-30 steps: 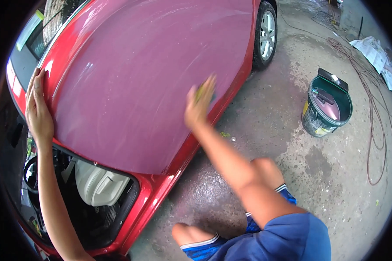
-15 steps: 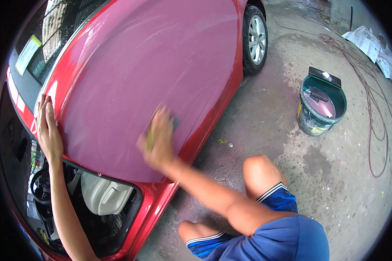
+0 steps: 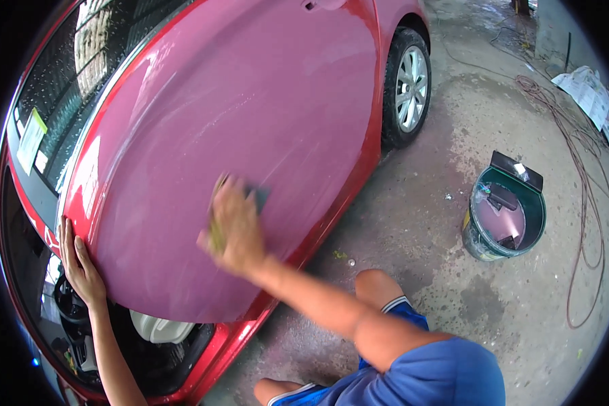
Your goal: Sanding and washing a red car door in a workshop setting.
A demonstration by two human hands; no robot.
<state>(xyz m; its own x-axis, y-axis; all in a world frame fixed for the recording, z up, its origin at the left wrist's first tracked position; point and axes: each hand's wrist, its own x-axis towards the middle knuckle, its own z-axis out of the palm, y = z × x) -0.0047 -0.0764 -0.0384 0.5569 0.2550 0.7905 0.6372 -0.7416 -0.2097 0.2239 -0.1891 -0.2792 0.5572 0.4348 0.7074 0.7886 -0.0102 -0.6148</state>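
Observation:
A red car door (image 3: 277,115) with a dull, pinkish, scuffed surface stands open in front of me. My right hand (image 3: 240,227) is pressed against its lower middle, slightly smeared by motion. Its fingers close round a sanding pad (image 3: 217,237) with a yellow-green side; a dark grey sheet sticks out at the right of the fingers. Most of the pad is hidden under the hand. My left hand (image 3: 83,274) lies with fingers stretched along the glossy red left edge of the door, below the window, holding nothing.
A dark green bucket (image 3: 477,245) of pinkish water, with dark pieces in it, stands on the concrete floor (image 3: 521,298) to the right. Beyond it lie a tangled reddish hose (image 3: 578,203) and paper sheets (image 3: 585,91). The rear wheel (image 3: 409,88) stands at the far side.
The view has shifted, so the car and bucket sit lower in it. My right hand has moved with the pad a little farther up the panel; my left hand stays on the door edge.

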